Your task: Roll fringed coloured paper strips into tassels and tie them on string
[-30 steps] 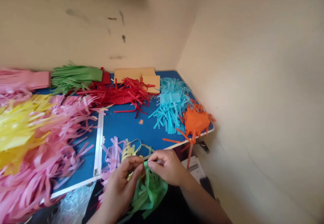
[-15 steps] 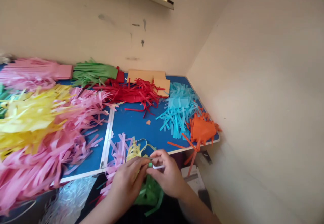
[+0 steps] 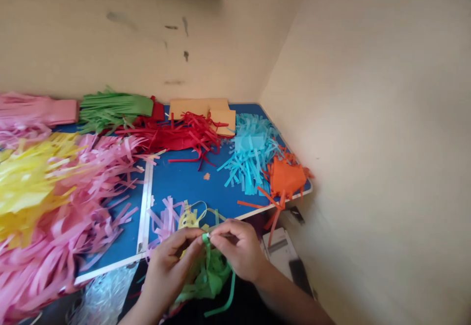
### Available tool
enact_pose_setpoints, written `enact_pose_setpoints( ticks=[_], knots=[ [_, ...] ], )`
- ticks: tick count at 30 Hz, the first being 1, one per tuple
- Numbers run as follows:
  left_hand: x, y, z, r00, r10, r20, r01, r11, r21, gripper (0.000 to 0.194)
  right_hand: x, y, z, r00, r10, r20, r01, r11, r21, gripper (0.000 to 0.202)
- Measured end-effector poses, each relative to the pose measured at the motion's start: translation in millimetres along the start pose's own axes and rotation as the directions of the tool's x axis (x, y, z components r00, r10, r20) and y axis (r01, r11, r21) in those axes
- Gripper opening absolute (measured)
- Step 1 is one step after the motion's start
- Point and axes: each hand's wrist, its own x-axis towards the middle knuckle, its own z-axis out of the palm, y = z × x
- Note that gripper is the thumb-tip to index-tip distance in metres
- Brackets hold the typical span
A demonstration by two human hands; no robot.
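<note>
Green paper [image 3: 211, 277] hangs crumpled, one thin strip [image 3: 232, 288] trailing.

Green paper [image 3: 213, 278]: cut into strips, loosely bunched | one strip end [image 3: 205, 238] drawn up | long strip [image 3: 232, 288] left dangling, curved | white piece [image 3: 208, 235]: mostly hidden, beside strip end

Soft, dim light; right wall [image 3: 371, 94] shaded toward edge; slight blur.

The near green paper [image 3: 211, 280] looks thin and crinkled; the pink fringe [image 3: 97, 183], blue fringe [image 3: 250, 143] and orange piece [image 3: 285, 177] look papery and matt. The tan card [image 3: 200, 105] is flat and matt, the table [image 3: 184, 183] smooth, the clear shreds [image 3: 106, 290] glossy like plastic, the wall [image 3: 368, 94] matt.
</note>
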Motion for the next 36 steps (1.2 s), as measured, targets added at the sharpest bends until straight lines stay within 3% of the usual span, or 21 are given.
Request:
enact_pose_setpoints(
  ticks=[4, 13, 20, 22, 24, 27, 32, 34, 36],
  knots=[
    [2.2, 0.8, 0.1, 0.997, -0.073, 0.007, 0.073, 0.997, -0.033, 0.021, 0.5, -0.9, -2.9, 0.999, -0.043, -0.008, 0.043, 0.996, -0.075, 0.011],
    [2.4, 1.1, -0.6, 0.999, 0.013, 0.034, -0.017, 0.994, 0.109, 0.022, 0.7, 2.7, -7.1, 0.999, -0.028, -0.026, 0.024, 0.993, -0.119, 0.014],
    [0.6, 5.6, 4.7, 0.997, -0.025, 0.077, 0.018, 0.996, 0.089, 0.023, -0.8, -0.5, -9.6, 0.990, -0.138, 0.017, 0.134, 0.911, -0.391, 0.013],
    [-1.0, 4.8, 7.2, 0.996, -0.061, 0.065, 0.062, 0.998, -0.004, 0.022, -0.2, 1.2, -10.2, 0.999, -0.048, 0.025, 0.053, 0.952, -0.302, 0.013],
    [-1.7, 4.1, 8.6, 0.996, -0.077, 0.052, 0.081, 0.994, -0.075, 0.022, 0.4, 5.3, -10.5, 0.992, 0.121, 0.037, -0.116, 0.987, -0.115, 0.011],
    [-0.6, 5.1, 7.1, 0.998, 0.009, 0.059, -0.008, 1.000, -0.021, 0.014, 0.8, 10.8, -10.4, 0.950, 0.293, 0.105, -0.301, 0.951, 0.067, 0.013],
    [-0.2, 9.7, 2.3, 0.981, 0.191, 0.034, -0.193, 0.974, 0.118, 0.008, 1.1, 5.7, -5.1, 0.975, 0.213, 0.060, -0.213, 0.977, -0.004, 0.009],
    [0.0, 11.4, 0.9, 0.968, 0.249, 0.032, -0.251, 0.955, 0.155, 0.011, 0.8, 3.6, -1.8, 0.969, 0.230, 0.090, -0.238, 0.967, 0.089, 0.011],
    [1.9, 12.7, -2.9, 0.951, 0.303, 0.057, -0.308, 0.936, 0.167, 0.014, 0.3, 4.5, 0.0, 0.945, 0.267, 0.189, -0.309, 0.919, 0.246, 0.027]
  ],
)
